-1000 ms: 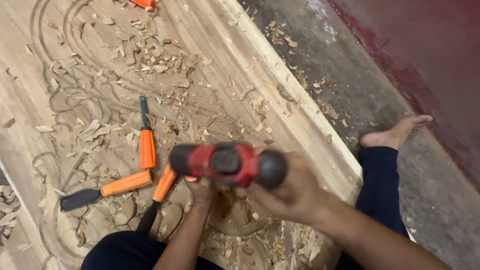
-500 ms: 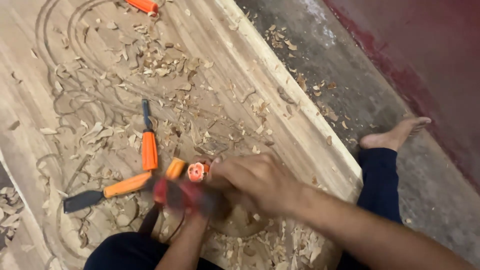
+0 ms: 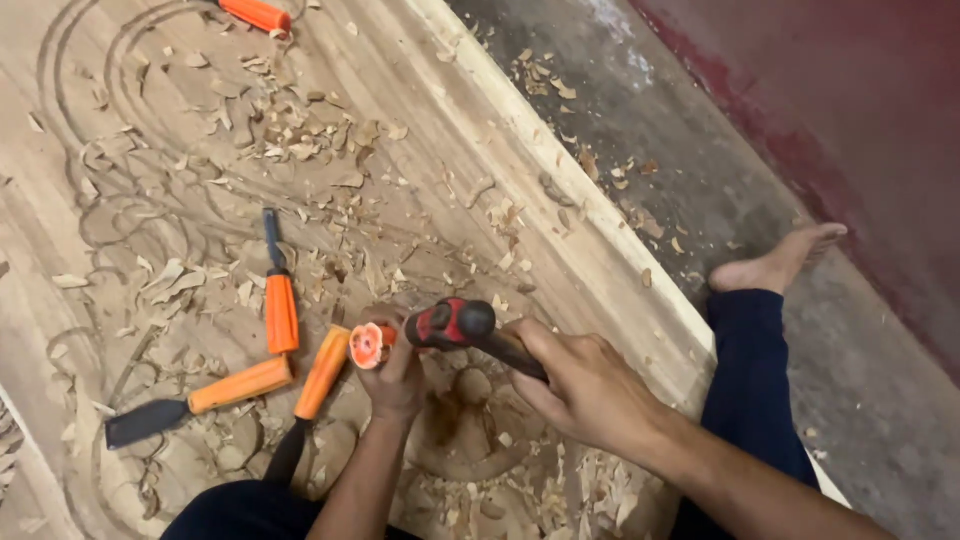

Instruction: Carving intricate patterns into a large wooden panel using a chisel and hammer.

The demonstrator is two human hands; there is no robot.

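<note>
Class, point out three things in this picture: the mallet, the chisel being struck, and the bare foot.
mallet [image 3: 455, 322], head view, on its red and black head.
chisel being struck [image 3: 368, 345], head view, on its orange handle end.
bare foot [image 3: 780, 262], head view, on its sole.

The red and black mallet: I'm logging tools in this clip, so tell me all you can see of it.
The red and black mallet has a rounded head, red with dark bands, on a dark handle running down-right into the right hand, which grips it. The head lies sideways against the flared orange butt of the chisel held in the left hand, above the carved wooden panel strewn with shavings.
</note>
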